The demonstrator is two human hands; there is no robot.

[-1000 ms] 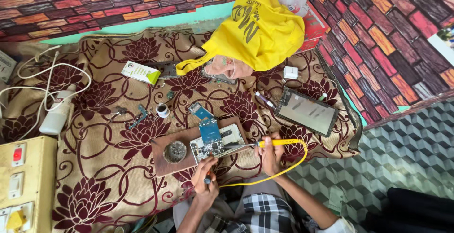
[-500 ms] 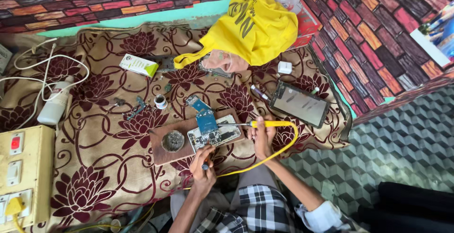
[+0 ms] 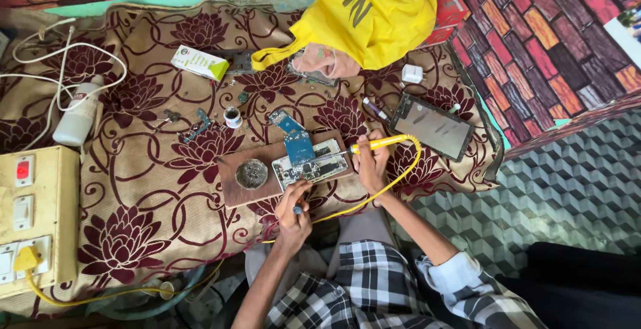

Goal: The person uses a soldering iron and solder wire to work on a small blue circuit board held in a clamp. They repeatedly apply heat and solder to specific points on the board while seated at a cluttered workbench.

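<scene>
A yellow-handled soldering iron is gripped in the right hand, fingers wrapped closed around the handle, so that the metal tip can be steadied over an opened phone; its long axis lies nearly level across the view, the tip pointing left toward the phone and the yellow cord looping away behind the hand and back under the arms. The phone is laid flat on a small wooden board, probably so that the heat is kept off the flowered cloth beneath, and its long side runs left to right with a slight upward tilt, a blue circuit piece lifted out at its upper edge. The left hand is set at the phone's lower edge, fingers pinched narrowly on a thin tool whose kind cannot be told, seemingly to hold a part in place near the tip. A round tin rests on the board just left of the phone, within easy reach. Farther off are seen a tablet to the right, a yellow bag above, a white bottle at the left, and a switchboard into which a yellow plug is pushed
</scene>
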